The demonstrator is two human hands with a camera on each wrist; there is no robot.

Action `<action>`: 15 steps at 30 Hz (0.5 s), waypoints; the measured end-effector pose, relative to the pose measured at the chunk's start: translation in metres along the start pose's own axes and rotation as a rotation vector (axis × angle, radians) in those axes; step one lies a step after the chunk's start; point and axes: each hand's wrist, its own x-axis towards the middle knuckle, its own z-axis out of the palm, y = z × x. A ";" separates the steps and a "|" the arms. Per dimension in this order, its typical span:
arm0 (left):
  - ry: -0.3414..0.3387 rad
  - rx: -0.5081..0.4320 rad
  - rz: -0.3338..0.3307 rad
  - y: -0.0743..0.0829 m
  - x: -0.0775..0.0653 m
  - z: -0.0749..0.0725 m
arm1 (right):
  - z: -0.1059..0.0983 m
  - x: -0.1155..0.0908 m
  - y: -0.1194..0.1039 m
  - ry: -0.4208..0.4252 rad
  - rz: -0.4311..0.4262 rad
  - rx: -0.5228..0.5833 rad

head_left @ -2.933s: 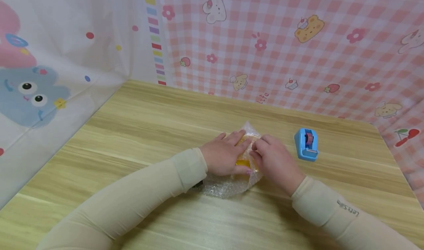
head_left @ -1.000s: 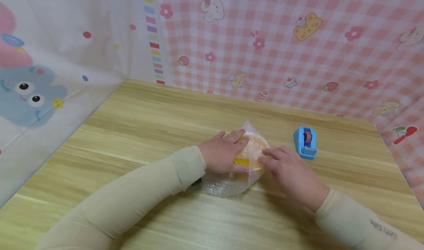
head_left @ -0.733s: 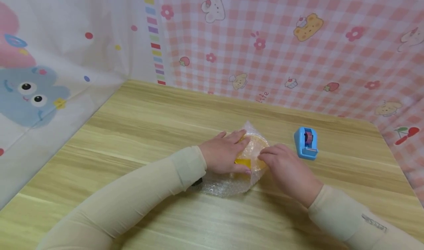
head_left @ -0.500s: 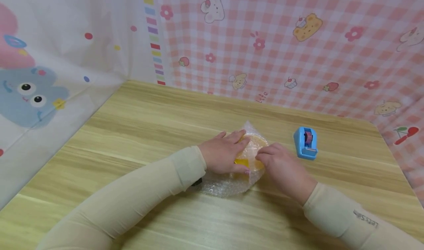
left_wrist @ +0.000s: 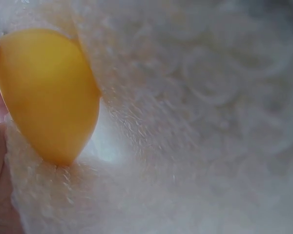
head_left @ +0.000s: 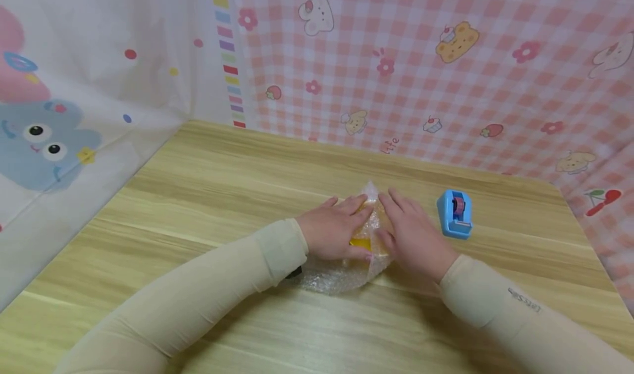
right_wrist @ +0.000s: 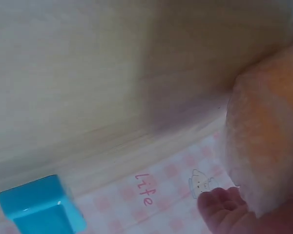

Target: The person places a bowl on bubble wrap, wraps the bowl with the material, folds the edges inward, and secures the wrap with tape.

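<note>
The work looks partly done: the bubble wrap point(head_left: 332, 278) lies around the yellow thing point(left_wrist: 49, 92) on the table point(head_left: 223, 187), under and between the 2 hands, but at 1 open side the yellow surface is bare. The left hand point(head_left: 329, 231) lies on top with its fingers spread; the right hand point(head_left: 416, 239) rests along the right side, fingers straight and close together, thumb apart. The blue tape dispenser point(head_left: 455, 220) stands apart, untouched. What seems left is this uncovered part; whether any tape holds the bubble wrap, I cannot tell.

bubble wrap point(left_wrist: 200, 97) blurred in left wrist view, blue dispenser point(right_wrist: 36, 197) cropped in right
</note>
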 end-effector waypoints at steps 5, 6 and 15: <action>0.000 0.002 0.007 0.001 0.001 0.000 | -0.002 0.011 0.001 -0.090 0.057 0.016; 0.000 0.001 0.010 0.001 0.002 -0.001 | -0.001 0.013 0.002 -0.104 0.050 0.015; -0.011 -0.017 0.041 -0.002 -0.002 -0.003 | 0.001 0.019 0.006 -0.129 -0.042 -0.032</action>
